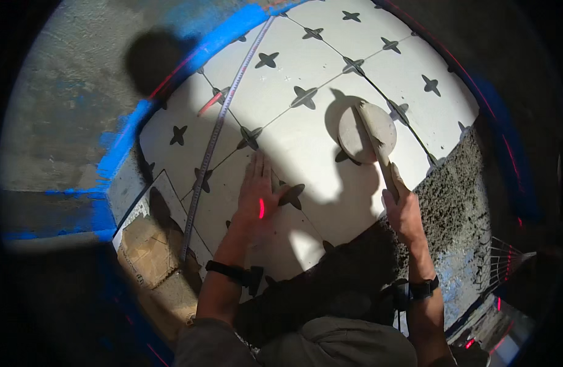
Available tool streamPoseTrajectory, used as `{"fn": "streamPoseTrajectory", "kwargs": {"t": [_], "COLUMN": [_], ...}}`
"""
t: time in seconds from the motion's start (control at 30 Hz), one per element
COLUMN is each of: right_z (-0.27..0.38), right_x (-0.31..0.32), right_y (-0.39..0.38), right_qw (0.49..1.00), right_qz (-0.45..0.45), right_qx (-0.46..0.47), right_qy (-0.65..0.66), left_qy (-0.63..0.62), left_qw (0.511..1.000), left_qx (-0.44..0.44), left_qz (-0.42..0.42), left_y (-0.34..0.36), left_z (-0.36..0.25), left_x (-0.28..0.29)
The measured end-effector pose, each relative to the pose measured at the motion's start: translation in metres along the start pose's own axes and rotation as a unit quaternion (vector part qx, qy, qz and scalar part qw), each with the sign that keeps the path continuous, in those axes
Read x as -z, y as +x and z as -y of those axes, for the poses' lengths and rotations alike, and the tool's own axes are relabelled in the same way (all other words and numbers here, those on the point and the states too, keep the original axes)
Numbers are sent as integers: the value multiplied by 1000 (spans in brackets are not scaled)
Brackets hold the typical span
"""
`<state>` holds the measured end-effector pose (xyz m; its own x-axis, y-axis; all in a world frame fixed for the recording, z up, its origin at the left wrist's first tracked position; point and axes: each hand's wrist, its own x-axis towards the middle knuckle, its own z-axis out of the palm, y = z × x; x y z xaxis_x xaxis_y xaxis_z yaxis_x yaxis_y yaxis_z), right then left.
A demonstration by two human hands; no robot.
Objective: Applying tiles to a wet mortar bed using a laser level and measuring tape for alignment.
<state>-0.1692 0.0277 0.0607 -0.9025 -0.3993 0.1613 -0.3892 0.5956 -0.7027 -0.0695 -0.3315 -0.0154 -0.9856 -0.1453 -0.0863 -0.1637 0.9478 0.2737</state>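
My left hand lies flat on the white patterned tiles, fingers stretched forward and holding nothing. A red curved light streak crosses the back of it. In my right hand, closed around its handle, is a mallet-like tool with a large, pale, round head. The head is over the tiles, with a dark shadow beside it; whether it touches them I cannot tell. Dark star shapes mark the tiles, and thin seams run between them. Left of my left hand, a long measuring tape strip crosses the tiles. Beside it lies a thin red stick.
Rough grey mortar borders the tiles on the right and in front of me. Brown cardboard sits at the lower left. Blue strips edge the far left side. A fan-shaped wire rake head is at the right.
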Motion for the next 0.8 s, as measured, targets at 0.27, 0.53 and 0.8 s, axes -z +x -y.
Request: {"fn": "streamPoseTrajectory", "kwargs": {"t": [0.27,0.53,0.8], "right_z": [41,13,37], "right_x": [39,28,42], "right_y": [-46,-45,-45], "right_qw": [989,963,965], "right_qz": [-26,75,3], "right_qx": [-148,-256,-257], "right_qy": [-1,31,44], "left_qy": [2,2,10], "left_qw": [1000,1000,1000], "left_qx": [-17,-6,-25], "left_qz": [-14,1,-13], "left_y": [1,2,0], "left_z": [15,13,16], "left_x": [-19,-18,-23]}}
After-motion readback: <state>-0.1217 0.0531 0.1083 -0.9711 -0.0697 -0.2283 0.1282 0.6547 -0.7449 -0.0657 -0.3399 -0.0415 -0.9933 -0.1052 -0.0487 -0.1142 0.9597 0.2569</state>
